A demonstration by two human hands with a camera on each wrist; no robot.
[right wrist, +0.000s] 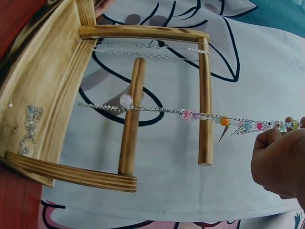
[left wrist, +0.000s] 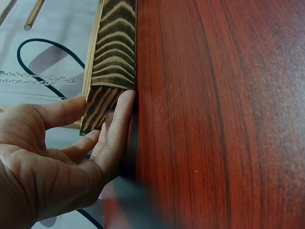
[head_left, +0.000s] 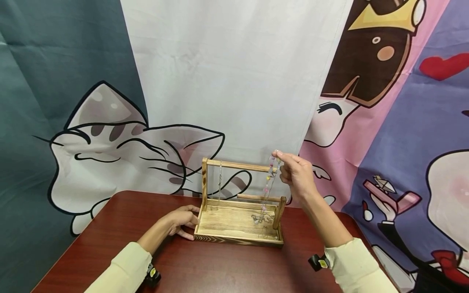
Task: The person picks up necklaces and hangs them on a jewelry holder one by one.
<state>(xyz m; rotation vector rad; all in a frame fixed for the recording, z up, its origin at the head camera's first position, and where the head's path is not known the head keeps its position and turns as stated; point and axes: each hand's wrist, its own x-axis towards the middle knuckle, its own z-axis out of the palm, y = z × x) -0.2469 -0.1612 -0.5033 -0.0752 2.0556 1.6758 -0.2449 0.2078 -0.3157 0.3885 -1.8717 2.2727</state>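
Note:
My left hand grips the left end of a wooden jewelry stand. In the left wrist view, its thumb and fingers lie around the corner of the stand's tray. My right hand, raised above the stand's right side, pinches a beaded necklace by its top. Pink, yellow and pale beads hang down along a silver chain, clearly seen in the right wrist view, where the necklace passes the free end of the upper bar and the lower bar.
A silver chain hangs from the upper bar near its left post. More silver chain lies heaped in the tray's right part. The stand sits on a reddish-brown table, before a cartoon-printed cloth backdrop.

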